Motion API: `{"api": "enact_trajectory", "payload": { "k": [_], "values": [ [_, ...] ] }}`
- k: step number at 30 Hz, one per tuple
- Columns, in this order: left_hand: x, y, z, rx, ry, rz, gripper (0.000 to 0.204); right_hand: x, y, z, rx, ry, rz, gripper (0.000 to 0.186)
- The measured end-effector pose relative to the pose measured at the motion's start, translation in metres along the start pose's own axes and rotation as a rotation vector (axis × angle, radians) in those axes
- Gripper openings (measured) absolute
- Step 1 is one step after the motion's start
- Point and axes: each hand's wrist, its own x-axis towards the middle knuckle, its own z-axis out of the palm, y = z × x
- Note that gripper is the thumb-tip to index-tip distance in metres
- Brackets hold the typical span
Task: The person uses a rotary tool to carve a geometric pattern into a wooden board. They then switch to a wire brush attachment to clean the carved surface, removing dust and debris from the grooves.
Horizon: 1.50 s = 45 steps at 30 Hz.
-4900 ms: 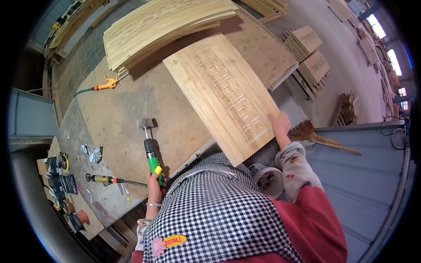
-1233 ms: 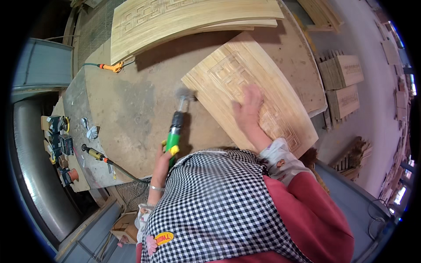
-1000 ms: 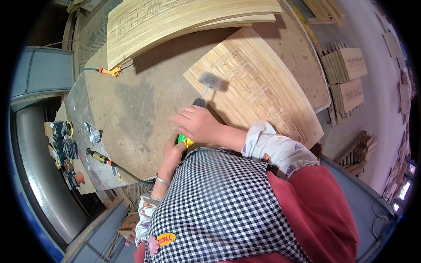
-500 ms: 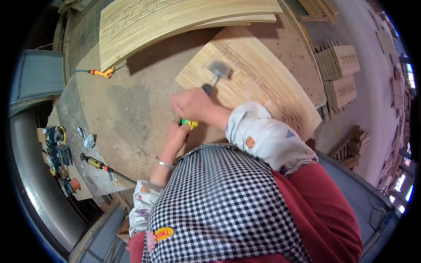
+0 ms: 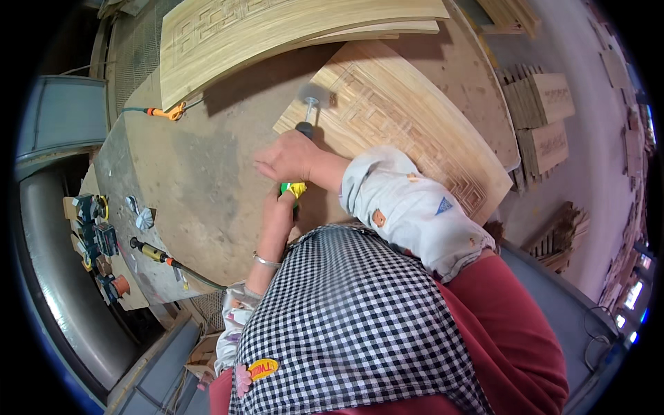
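Observation:
A carved wooden panel (image 5: 408, 131) lies slantwise on the worktable. My right hand (image 5: 294, 155) is closed around the dark front of a handheld rotary sander (image 5: 304, 128). Its round head is blurred, apparently spinning, at the panel's far left end; whether it touches the wood I cannot tell. Closer to my body, my left hand (image 5: 278, 207) grips the tool's green and yellow rear part. The right hand hides much of the tool's body.
More carved panels (image 5: 242, 48) are stacked at the table's far side, beside an orange air tool (image 5: 166, 113). On the left lie a yellow-and-black power tool (image 5: 149, 250) with a hose and several sanders (image 5: 104, 238). Stacked panels (image 5: 550, 97) stand off to the right.
Both hands have shifted the rotary sander left, from over the carving toward the panel's left end. The panel has stayed in about the same place.

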Motion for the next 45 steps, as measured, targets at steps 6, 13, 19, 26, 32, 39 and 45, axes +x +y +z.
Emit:
{"api": "enact_trajectory", "payload": {
  "k": [6,13,19,26,32,39,45],
  "values": [
    [0.021,0.008,-0.016,0.132,-0.161,-0.083,0.036,-0.002,0.013,-0.002,-0.046,0.129,-0.029,0.03],
    [0.03,0.021,-0.008,0.171,-0.245,-0.1,0.034,0.0,0.03,-0.006,-0.054,0.104,0.01,0.031],
    [0.032,0.025,-0.002,0.129,-0.189,-0.099,0.034,0.009,0.029,-0.015,-0.048,0.038,0.027,0.031],
    [0.043,0.027,0.016,0.068,-0.167,-0.076,0.036,0.017,0.04,-0.033,-0.083,-0.029,0.049,0.032],
    [0.042,0.03,0.022,0.019,-0.167,-0.05,0.034,0.017,0.044,-0.036,-0.135,-0.049,0.049,0.033],
    [0.056,0.041,0.017,0.091,-0.266,-0.09,0.03,0.014,0.056,-0.035,-0.161,-0.02,0.065,0.028],
    [0.065,0.052,0.038,0.227,-0.388,-0.154,0.029,-0.014,0.06,-0.062,-0.086,-0.013,0.247,0.029]
  ]
}}
